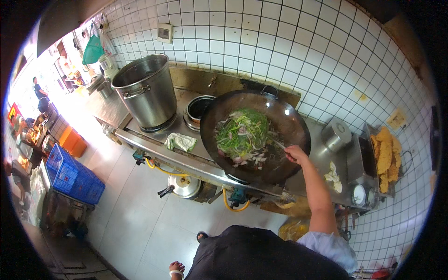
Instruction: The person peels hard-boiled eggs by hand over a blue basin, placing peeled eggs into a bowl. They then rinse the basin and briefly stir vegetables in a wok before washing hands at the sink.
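My right hand (296, 154) grips the handle of a metal cooking utensil (277, 141) above a large dark wok (294, 127). The utensil's head is hidden among the food, so its kind is unclear. Leafy greens (245, 131) with pale purple, onion-like slices (241, 159) are heaped in the wok's left half. Liquid or oil glistens on the wok's bottom. Low at the picture's edge, my left hand (177, 266) hangs away from the stove, a white band on its wrist. Nothing shows in it, and its fingers look loosely curled.
A tall steel stockpot (150, 99) and a folded cloth (180, 141) sit left of the wok. Rightward are a lidded steel pot (336, 134) and a tray of golden fried pieces (386, 154). A pressure cooker (183, 185) is below; blue crates (73, 175) and people are leftward.
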Demonstrator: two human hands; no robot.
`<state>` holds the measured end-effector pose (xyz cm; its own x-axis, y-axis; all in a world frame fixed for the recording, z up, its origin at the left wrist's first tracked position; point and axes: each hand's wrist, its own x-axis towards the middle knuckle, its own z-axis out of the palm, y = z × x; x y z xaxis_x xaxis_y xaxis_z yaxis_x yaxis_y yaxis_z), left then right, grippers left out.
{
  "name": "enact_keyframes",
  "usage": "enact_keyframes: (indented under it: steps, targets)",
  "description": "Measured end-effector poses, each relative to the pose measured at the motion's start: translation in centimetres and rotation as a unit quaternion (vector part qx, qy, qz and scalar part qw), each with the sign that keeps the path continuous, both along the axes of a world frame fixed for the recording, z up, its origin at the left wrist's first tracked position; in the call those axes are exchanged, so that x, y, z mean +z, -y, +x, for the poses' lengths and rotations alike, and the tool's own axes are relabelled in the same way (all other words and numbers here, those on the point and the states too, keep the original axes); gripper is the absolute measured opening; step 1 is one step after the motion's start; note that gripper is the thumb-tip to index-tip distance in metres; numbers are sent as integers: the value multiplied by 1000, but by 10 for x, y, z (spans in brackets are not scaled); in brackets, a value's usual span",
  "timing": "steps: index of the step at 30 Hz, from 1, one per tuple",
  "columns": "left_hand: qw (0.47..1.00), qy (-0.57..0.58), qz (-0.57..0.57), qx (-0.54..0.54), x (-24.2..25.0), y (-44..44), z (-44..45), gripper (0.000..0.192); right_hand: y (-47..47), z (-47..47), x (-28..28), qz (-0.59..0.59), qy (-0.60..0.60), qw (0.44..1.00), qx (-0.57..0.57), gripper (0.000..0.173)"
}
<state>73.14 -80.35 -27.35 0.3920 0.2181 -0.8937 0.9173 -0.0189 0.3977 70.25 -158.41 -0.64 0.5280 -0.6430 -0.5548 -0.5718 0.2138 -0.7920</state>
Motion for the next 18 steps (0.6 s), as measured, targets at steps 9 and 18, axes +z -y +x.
enact_keyframes:
  steps: [9, 18]
  targets:
    - [999, -13, -43, 2, -3, -1, -3, 15, -86, -2, 28, -108, -32, 992, 64, 24]
    - [995, 3, -36, -95, -7, 21, 45, 17, -148, 0, 78, -231, -91, 956, 156, 31]
